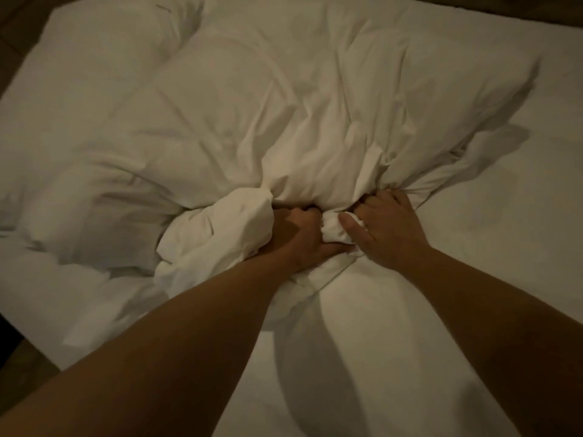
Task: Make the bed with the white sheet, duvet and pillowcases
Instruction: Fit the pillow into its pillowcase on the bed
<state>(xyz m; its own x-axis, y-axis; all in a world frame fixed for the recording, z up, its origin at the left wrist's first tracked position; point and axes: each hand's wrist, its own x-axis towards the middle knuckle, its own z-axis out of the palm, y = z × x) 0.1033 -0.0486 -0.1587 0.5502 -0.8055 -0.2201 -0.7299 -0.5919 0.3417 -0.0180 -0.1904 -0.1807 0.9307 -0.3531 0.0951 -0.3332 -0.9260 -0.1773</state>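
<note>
Grabbing the duvet [252, 121] right at its near edge here, both hands bunched into it side by side. The left hand [303, 238] is curling its fingers [307, 212] down into a wad of white fabric, and the right hand [385, 228] is gripping the same gathered bit, its fingers [367, 203] digging into the folds with the thumb lying over the wad between the two hands.

Looks to me like this thing is going to be soft, floppy and puffy, bulky more than heavy, so it's probably not holding any shape and is just sagging wherever nobody's got it. A pinch of loose cloth is likely slipping out, so I'm thinking a full fistful at a corner or along the hem is the way to go, hands spread apart rather than crammed together like now.

It's heaping up crumpled just beyond the fingers, spreading away to the far left, all plain white with deep creases and soft shadows. Under the wrists and off to the right the white sheet [489, 247] is lying fairly flat on the bed.
</note>
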